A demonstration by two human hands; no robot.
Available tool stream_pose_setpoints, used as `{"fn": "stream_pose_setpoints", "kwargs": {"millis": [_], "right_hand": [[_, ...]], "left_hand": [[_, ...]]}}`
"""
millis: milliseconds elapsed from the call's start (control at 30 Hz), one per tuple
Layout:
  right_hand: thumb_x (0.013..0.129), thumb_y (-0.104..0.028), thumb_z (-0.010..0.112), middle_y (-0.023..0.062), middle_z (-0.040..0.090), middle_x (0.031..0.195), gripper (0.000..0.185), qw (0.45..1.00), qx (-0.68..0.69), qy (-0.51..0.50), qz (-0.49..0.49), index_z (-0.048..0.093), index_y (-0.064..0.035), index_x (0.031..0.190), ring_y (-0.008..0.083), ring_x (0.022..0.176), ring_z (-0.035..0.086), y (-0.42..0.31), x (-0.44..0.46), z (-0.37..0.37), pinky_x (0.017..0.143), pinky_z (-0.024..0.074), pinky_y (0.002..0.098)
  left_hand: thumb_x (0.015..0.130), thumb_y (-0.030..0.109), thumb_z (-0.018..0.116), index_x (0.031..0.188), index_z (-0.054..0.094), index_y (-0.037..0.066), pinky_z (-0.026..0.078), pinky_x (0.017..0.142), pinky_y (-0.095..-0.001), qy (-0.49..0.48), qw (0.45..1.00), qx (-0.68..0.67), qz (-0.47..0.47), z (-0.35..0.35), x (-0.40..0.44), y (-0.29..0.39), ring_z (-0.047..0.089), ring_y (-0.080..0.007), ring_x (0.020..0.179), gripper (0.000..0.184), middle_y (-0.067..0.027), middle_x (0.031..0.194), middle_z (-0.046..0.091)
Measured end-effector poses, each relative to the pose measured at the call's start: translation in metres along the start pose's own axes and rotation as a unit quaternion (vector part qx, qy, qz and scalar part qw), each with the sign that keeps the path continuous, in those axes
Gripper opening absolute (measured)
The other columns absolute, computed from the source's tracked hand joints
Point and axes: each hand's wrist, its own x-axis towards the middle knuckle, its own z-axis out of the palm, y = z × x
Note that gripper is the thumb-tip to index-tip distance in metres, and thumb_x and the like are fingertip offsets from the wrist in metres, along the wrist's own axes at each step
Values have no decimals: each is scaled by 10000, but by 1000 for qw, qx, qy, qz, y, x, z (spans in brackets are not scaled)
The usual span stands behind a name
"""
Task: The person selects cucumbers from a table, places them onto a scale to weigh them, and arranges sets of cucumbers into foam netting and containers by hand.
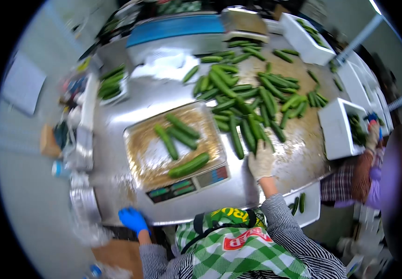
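Has four long green cucumbers (189, 165) on flat metal scale (212, 137); many left. Can't tell grip of white-gloved right hand (262, 161), blue-gloved left hand (133, 220).

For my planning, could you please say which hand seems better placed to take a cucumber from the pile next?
Probably the right hand: it is at the cucumber pile, while the left hand is by the table edge.
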Motion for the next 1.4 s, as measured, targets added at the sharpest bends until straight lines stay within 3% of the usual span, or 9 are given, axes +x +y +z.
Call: {"fn": "stream_pose_setpoints", "kwargs": {"millis": [400, 733, 800, 833, 900, 1067, 1167, 1300, 1400], "right_hand": [[823, -69, 637, 212, 617, 1117, 369, 982, 126, 138, 32, 589, -13, 1185, 398, 1000, 599, 86, 29, 6, 901, 486, 471], [833, -323, 642, 239, 677, 893, 387, 944, 164, -72, 278, 642, 20, 1012, 370, 839, 675, 167, 154, 24, 790, 531, 438], [889, -262, 614, 99, 665, 862, 318, 760, 500, -75, 409, 644, 22, 1030, 131, 733, 618, 159, 157, -7, 648, 500, 260], [932, -222, 559, 69, 634, 920, 435, 680, 617, -26, 396, 557, 18, 1295, 129, 771, 606, 159, 148, 1, 641, 488, 283], [917, -217, 574, 80, 636, 1042, 536, 814, 533, -67, 220, 487, 47, 1375, 143, 823, 601, 152, 133, 7, 715, 500, 273], [847, -237, 649, 182, 665, 1178, 496, 853, 418, -312, -20, 597, -20, 1289, 261, 1043, 657, -15, 133, -44, 931, 512, 348], [815, -249, 660, 177, 649, 886, 247, 900, 326, -154, -244, 622, -21, 903, 373, 792, 646, -93, 125, -16, 717, 526, 446], [817, -240, 657, 126, 637, 790, 190, 915, 243, -78, -313, 645, -52, 788, 288, 675, 654, -119, 116, 13, 614, 520, 421], [830, -201, 627, 121, 605, 710, 163, 928, 288, -26, -236, 635, -59, 750, 280, 642, 628, -83, 110, 9, 583, 521, 417]], "left_hand": [[911, 175, 538, 961, 563, -33, 478, 723, -546, -31, 991, 127, 18, 26, 14, -36, 585, -445, 844, 215, -262, 989, 570], [913, 295, 505, 966, 676, 12, 503, 789, -494, -165, 956, 224, 91, -21, 23, 14, 610, -371, 930, 335, -202, 999, 653], [909, 237, 521, 968, 650, -2, 498, 773, -503, -176, 963, 195, 62, -17, 26, 10, 611, -387, 913, 277, -216, 1010, 634], [905, 183, 535, 957, 619, -22, 492, 754, -511, -157, 977, 146, 14, -1, 26, 0, 604, -403, 895, 228, -232, 1012, 606], [884, 107, 557, 945, 597, -35, 493, 740, -511, -152, 981, 110, -53, 13, 17, -25, 601, -422, 881, 159, -244, 1017, 583], [845, 76, 573, 972, 604, -15, 503, 766, -508, -121, 973, 189, -51, -10, 15, -5, 613, -448, 896, 159, -272, 1013, 595], [851, 71, 561, 936, 596, -24, 490, 750, -522, -143, 983, 102, -47, 13, 19, -18, 606, -442, 861, 132, -263, 971, 599], [920, 129, 504, 952, 572, -51, 493, 737, -513, -74, 987, 141, 29, 18, 18, -24, 589, -437, 843, 195, -263, 980, 570], [910, 207, 531, 1046, 697, 32, 520, 802, -491, -258, 882, 320, 232, -2, 29, -25, 666, -353, 911, 277, -168, 1009, 699]]}}
